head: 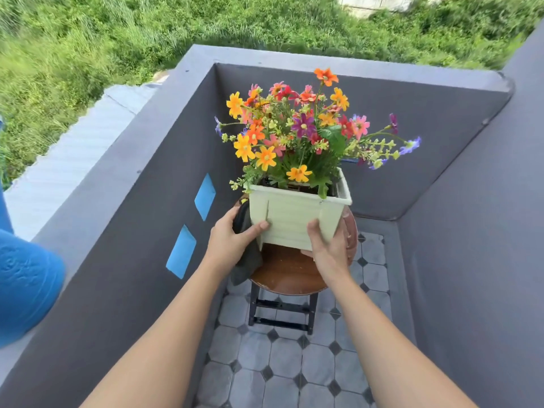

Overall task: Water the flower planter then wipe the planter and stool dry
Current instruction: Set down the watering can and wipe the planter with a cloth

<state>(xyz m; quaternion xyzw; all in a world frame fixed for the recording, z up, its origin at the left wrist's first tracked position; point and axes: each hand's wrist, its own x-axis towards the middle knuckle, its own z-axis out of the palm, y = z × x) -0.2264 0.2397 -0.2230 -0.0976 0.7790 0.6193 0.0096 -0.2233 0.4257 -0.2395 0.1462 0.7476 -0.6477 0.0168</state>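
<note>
A pale green square planter point(294, 214) full of orange, pink and purple flowers point(297, 128) is tilted away from me over a round brown wooden stool point(285, 272). My left hand point(232, 240) grips the planter's left side, with a dark grey cloth point(248, 257) pressed between palm and planter. The cloth hangs down over the stool's left edge. My right hand point(329, 248) holds the planter's lower right corner, thumb on its front face. The planter's near bottom edge looks lifted off the seat.
The stool stands on grey patterned tiles point(294, 363) in a balcony corner enclosed by dark grey walls point(147, 231). A blue container point(26, 284) rests on the left ledge. Grass lies far below beyond the wall.
</note>
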